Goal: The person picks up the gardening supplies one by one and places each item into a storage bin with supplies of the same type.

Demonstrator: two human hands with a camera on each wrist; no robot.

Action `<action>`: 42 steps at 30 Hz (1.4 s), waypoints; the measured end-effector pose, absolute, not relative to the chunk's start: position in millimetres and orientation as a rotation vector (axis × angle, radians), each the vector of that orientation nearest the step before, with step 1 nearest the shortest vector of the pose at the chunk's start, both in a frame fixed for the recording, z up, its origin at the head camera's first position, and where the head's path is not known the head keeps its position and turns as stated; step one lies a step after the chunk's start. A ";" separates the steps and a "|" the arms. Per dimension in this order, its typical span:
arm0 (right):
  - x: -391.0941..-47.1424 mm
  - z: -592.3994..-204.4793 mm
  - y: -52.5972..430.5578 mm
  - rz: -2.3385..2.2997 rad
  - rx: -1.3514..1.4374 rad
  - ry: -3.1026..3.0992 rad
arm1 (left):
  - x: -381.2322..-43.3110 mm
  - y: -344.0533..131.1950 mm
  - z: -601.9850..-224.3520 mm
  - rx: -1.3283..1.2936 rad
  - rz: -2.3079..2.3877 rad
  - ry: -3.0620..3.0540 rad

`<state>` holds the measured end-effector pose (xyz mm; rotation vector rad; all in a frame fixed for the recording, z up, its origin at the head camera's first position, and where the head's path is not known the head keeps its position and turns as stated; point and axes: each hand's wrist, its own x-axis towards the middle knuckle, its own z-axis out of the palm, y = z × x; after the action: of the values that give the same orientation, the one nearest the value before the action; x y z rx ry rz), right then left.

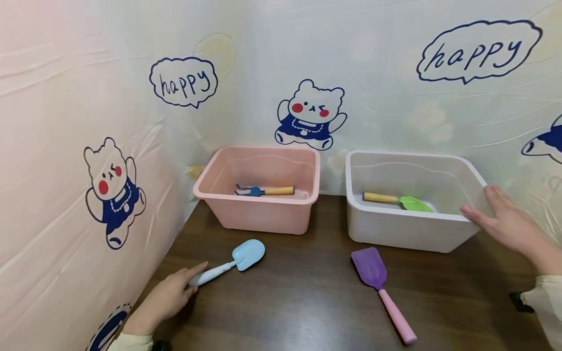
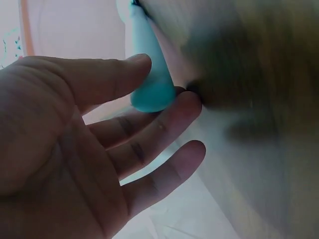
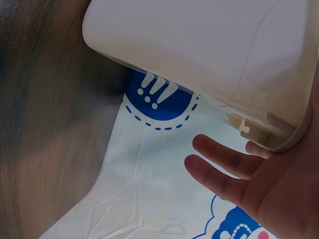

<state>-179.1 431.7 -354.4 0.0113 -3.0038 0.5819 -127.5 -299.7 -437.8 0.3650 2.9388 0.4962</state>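
Observation:
My left hand (image 1: 169, 295) pinches the handle end of a light blue toy shovel (image 1: 249, 254) lying on the table. In the left wrist view the thumb is on one side of the pale blue handle (image 2: 152, 64), with fingertips at the other side. At the right, my right hand (image 1: 511, 224) rests on the right rim of a white bin (image 1: 395, 226); its fingers are fairly straight outside the wall in the right wrist view. Inside that bin lies a green trowel (image 1: 414, 204) with a yellow handle. A purple toy spade (image 1: 371, 268) with a pink handle lies in front of it.
A pink bin (image 1: 263, 214) stands left of the white one, holding a blue hand fork (image 1: 252, 191) with a yellow handle. Both bins are near the back of the dark wooden table (image 1: 285, 302). Printed cloth (image 1: 382, 107) hangs behind and along the left.

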 end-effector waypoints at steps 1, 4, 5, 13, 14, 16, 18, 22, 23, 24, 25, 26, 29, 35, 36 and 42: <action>-179.7 -354.8 431.7 0.586 0.014 -3.005 | -130.3 -301.9 -438.2 0.359 0.496 2.938; -181.1 -355.4 431.7 0.601 0.023 -3.007 | -137.9 -306.6 -439.6 0.369 0.482 2.939; -181.4 -355.5 431.8 0.603 0.025 -3.008 | -140.4 -307.6 -439.8 0.369 0.473 2.937; -179.6 -352.4 431.0 0.593 0.014 -3.017 | -157.5 -313.9 -440.4 0.315 0.481 2.925; -179.3 -351.8 430.4 0.590 0.012 -3.018 | -158.3 -314.6 -440.2 0.299 0.499 2.917; -178.7 -350.7 429.2 0.589 0.004 -3.020 | -159.3 -315.6 -439.6 0.281 0.526 2.911; -178.6 -350.5 429.1 0.591 0.005 -3.016 | -160.1 -316.2 -440.1 0.291 0.547 2.930; -178.0 -349.6 428.5 0.598 -0.005 -3.018 | -160.1 -315.3 -441.3 0.355 0.555 3.021; -178.1 -349.7 428.5 0.600 -0.008 -3.018 | -160.0 -314.8 -441.8 0.371 0.554 3.047; -178.0 -349.7 428.5 0.600 -0.010 -3.021 | -159.9 -314.2 -441.8 0.384 0.551 3.067; -178.0 -349.7 428.4 0.600 -0.015 -3.024 | -159.5 -313.3 -441.8 0.392 0.551 3.085; -178.2 -350.1 428.7 0.599 -0.019 -3.026 | -159.2 -312.3 -441.5 0.396 0.554 3.098; -178.9 -351.5 429.7 0.593 -0.019 -3.029 | -158.4 -309.5 -441.4 0.418 0.558 3.136; -179.1 -352.0 430.2 0.595 -0.008 -3.023 | -158.1 -304.8 -441.5 0.454 0.599 3.179; -179.1 -351.9 430.2 0.595 -0.008 -3.022 | -158.4 -304.4 -441.9 0.457 0.605 3.185; -179.5 -352.8 431.5 0.596 -0.005 -3.022 | -160.6 -302.1 -444.1 0.470 0.647 3.197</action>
<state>-179.5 431.5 -352.8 -0.0049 -3.0222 0.5960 -160.6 -302.1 -444.1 0.4699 3.1973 0.6468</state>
